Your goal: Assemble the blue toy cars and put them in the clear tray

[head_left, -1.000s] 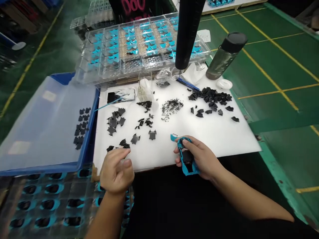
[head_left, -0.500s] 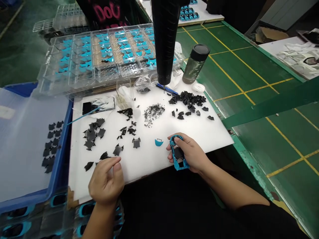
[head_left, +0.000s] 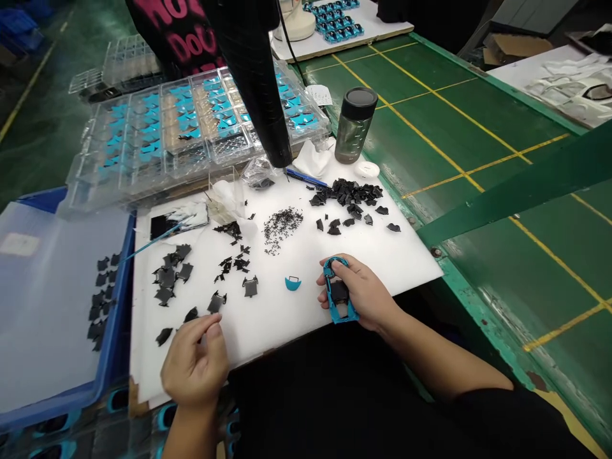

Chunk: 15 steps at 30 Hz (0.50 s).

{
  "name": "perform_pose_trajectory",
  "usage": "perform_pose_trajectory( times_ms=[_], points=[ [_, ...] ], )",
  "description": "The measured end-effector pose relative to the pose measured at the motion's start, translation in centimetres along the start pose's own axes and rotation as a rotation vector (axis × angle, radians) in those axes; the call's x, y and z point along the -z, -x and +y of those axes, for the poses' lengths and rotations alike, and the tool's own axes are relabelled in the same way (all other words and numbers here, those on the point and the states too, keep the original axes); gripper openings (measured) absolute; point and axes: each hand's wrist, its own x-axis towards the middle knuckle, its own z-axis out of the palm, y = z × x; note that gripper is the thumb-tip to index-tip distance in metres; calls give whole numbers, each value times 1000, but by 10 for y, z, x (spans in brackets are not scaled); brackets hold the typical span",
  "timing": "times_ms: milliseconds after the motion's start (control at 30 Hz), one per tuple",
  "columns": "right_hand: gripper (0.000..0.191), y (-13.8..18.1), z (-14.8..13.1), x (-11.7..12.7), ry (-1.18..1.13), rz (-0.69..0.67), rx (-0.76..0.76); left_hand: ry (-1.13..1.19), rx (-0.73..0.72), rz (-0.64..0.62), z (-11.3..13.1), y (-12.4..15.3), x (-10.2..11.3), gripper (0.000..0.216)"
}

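My right hand (head_left: 366, 290) is closed around a blue toy car body shell (head_left: 354, 315) with a black part inside, its thumb pressing on the upper end. My left hand (head_left: 195, 360) is closed over the front left of the white work board, thumb and forefinger pinched together. Whatever that pinch holds, if anything, is too small to make out. Just beyond its fingertips lies a black plastic part (head_left: 217, 301), with another black part (head_left: 250, 287) to the right. A small blue curved piece (head_left: 293, 283) rests on the board, left of the shell.
An electric screwdriver (head_left: 268, 108) hangs above tiny screws (head_left: 283, 224). Black parts (head_left: 351, 194) lie heaped at right, near a bottle (head_left: 354, 127). Clear trays (head_left: 119, 182) of blue pieces stand behind. A blue bin (head_left: 108, 357) is at left. A person in printed black clothing (head_left: 186, 38) is beyond.
The view has shifted a little, and the hanging screwdriver now tilts and appears further left. Both hands keep nearly the same pose, the right still holding the car shell.
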Motion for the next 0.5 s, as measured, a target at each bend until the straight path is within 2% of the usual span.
perform_pose_trajectory(
  times_ms=[200,300,367,433,500],
  points=[
    [23,-2,-6,8,3,25,-24,-19,-13,14,1,-3,-1,23],
    [23,-4,-8,9,-38,34,-48,-43,-36,-27,9,-7,-2,23],
    [22,-5,-9,9,-56,44,-57,-59,-20,-135,21,-12,-8,20],
    [21,-6,-10,7,-68,45,-56,-69,-14,-294,37,-17,-20,17],
    [20,-5,-11,6,-87,36,-47,-64,-50,-412,53,-20,-33,16]
  ],
)
